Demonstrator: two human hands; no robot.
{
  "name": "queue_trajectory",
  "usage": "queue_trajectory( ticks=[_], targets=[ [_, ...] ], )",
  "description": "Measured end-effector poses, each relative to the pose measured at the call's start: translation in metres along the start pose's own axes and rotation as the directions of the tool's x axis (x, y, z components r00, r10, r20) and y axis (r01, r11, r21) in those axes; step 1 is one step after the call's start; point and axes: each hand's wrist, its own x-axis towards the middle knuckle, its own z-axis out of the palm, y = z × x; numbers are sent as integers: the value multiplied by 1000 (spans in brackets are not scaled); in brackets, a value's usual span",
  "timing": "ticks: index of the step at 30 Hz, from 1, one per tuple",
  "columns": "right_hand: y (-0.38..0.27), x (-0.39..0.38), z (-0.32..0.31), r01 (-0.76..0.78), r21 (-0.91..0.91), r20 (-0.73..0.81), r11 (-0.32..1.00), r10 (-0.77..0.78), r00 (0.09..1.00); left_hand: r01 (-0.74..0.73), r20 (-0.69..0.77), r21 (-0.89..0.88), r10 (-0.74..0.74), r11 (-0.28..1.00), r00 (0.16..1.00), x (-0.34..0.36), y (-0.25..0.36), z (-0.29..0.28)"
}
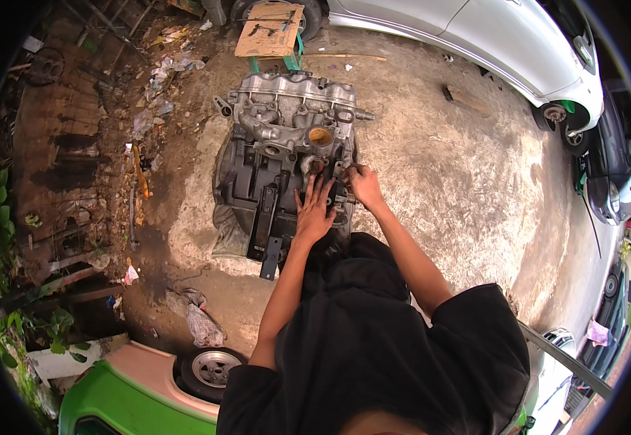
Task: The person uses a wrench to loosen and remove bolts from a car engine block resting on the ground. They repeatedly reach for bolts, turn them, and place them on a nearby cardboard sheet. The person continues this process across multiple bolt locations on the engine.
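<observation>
A car engine point(297, 98) of grey metal stands on the ground in front of me, its lower near part darker and greasy. My left hand point(315, 210) lies on the dark near side with its fingers stretched and spread, pointing away from me. Just beyond those fingertips is a round opening with a tan inside point(320, 136). At the engine's right edge my right hand point(364, 185) is closed, fingers curled against the metal. Whatever it grips, if anything, is hidden by the fingers. A dark flat bracket point(272, 255) sticks out toward me, left of my left forearm.
A small wooden-topped stand point(270, 32) with tools on it is beyond the engine. A silver car point(467, 36) is parked at the far right, near a wood block point(467, 98). Litter and old boards line the left. Behind me on the left is a green vehicle point(123, 395).
</observation>
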Motion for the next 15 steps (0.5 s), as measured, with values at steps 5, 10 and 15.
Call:
queue_trajectory(
  ticks=[5, 10, 15],
  targets=[
    [8, 11, 8, -211, 81, -71, 974, 217, 974, -4, -33, 44, 5, 999, 999, 0, 5, -2],
    [-16, 6, 12, -46, 148, -281, 988, 87, 956, -4, -74, 63, 9, 998, 997, -1, 12, -11],
    [-26, 10, 20, 50, 496, -436, 867, 200, 878, -134, -255, -30, 122, 991, 959, 7, 5, -23]
  ],
)
